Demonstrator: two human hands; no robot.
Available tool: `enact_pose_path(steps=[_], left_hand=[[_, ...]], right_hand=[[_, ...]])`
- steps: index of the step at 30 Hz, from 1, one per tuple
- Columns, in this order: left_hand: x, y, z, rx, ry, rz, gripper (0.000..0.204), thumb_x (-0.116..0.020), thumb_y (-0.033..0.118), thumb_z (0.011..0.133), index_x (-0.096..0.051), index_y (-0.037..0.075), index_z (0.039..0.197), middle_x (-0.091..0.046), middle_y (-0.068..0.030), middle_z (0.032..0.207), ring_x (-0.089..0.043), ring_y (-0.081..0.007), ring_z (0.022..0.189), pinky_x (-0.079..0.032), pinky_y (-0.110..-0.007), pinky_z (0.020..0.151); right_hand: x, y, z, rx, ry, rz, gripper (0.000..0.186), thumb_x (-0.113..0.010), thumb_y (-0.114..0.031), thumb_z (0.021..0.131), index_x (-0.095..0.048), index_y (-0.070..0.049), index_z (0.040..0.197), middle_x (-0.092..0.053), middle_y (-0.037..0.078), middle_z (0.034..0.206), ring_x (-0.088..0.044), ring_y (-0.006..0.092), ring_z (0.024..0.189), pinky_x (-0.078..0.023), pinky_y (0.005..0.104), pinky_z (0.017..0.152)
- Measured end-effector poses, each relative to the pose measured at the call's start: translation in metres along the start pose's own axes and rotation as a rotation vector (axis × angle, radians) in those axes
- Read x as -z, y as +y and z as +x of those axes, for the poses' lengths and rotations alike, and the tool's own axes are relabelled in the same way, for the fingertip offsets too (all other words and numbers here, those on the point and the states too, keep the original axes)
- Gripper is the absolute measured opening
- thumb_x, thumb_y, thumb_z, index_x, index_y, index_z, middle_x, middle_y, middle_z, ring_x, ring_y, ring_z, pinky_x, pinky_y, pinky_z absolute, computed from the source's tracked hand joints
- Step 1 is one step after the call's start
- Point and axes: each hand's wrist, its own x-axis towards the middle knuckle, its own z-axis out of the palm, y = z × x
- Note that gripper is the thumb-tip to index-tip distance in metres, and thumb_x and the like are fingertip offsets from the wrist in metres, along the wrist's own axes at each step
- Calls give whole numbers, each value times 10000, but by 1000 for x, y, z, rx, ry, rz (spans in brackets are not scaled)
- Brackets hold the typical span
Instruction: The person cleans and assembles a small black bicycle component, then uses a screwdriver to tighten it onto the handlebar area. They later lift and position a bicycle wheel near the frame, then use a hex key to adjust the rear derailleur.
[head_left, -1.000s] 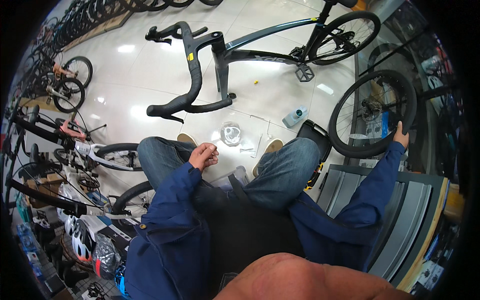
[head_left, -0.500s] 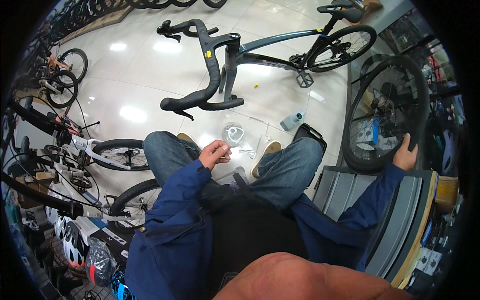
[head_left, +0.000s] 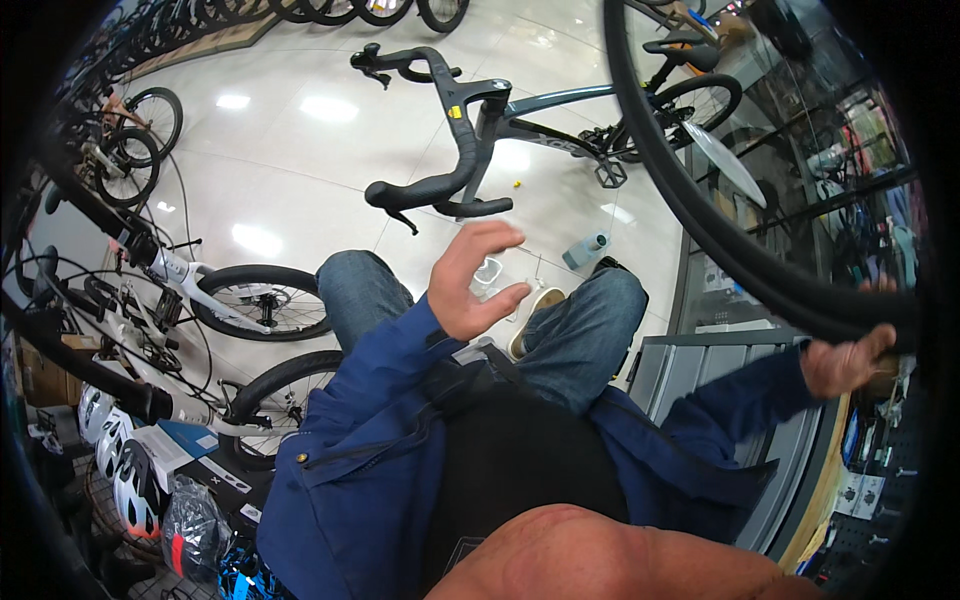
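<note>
My right hand (head_left: 845, 365) grips the lower rim of a black-tyred bicycle wheel (head_left: 690, 205), its fingertips showing beyond the tyre. The wheel is raised and tilted at the right, partly out of view, and crosses in front of the rear end of a road bicycle (head_left: 560, 93). That bicycle has black drop handlebars (head_left: 458, 130) and no wheel in its fork. In front of my body, my left hand (head_left: 475, 285) is open and holds nothing, thumb and fingers apart, just above my knees.
White bicycles (head_left: 200, 300) stand close on my left, with helmets (head_left: 135, 490) beside them. A pale bottle (head_left: 585, 250) lies on the floor ahead, near a small yellow object (head_left: 517, 184). A grey cabinet (head_left: 690, 375) and a glass case (head_left: 745, 265) are at my right.
My right hand has lifted the wheel from beside the cabinet, bringing it up and nearer. My left hand has risen slightly to the right, its fingers spreading from a loose curl.
</note>
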Motion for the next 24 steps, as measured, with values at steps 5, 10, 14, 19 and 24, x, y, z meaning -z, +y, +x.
enact_pose_path(steps=[5, 10, 14, 19, 24], left_hand=[[19, 25, 49, -388, 250, 349, 761, -925, 168, 696, -599, 71, 1376, -539, -194, 1437, -524, -407, 1320, -460, -487, 1086], [54, 6, 92, -532, 421, 737, 993, -981, 273, 606, -535, 149, 1485, -444, -197, 1550, -414, -451, 1431, -370, -583, 1152], [90, -17, 106, -498, 631, 940, 909, -915, 63, 648, -520, 76, 1467, -603, -199, 1403, -583, -388, 1308, -481, -445, 1107], [129, -41, 82, -233, 871, 985, 519, -754, -2, 832, -639, 5, 1339, -727, -206, 1171, -734, -347, 1006, -587, -403, 912], [246, -57, 49, 70, 1021, 676, 490, -744, 25, 868, -631, -24, 1343, -762, -147, 1061, -723, -234, 898, -569, -341, 861]], right_hand=[[-131, 58, 28, 865, -374, -297, 537, -494, -506, 1061, -545, 8, 1205, -665, 220, 1340, -687, 282, 1191, -441, 398, 1175], [-310, 48, -8, 803, -90, -13, 449, -583, -416, 1053, -493, -49, 813, -694, 245, 1069, -652, 242, 743, -508, 333, 634], [-430, 0, -48, -399, -282, 551, 247, -700, -256, 989, -714, -18, 1051, -686, 48, 853, -585, 114, 722, -482, 290, 646], [-531, -21, -77, -420, -585, 665, 357, -744, -268, 964, -663, 30, 1143, -698, 55, 838, -623, 135, 673, -503, 291, 600], [-504, 104, -48, -392, -841, 563, 392, -705, -273, 1012, -618, -6, 1285, -704, 71, 983, -641, 108, 788, -499, 246, 605]])
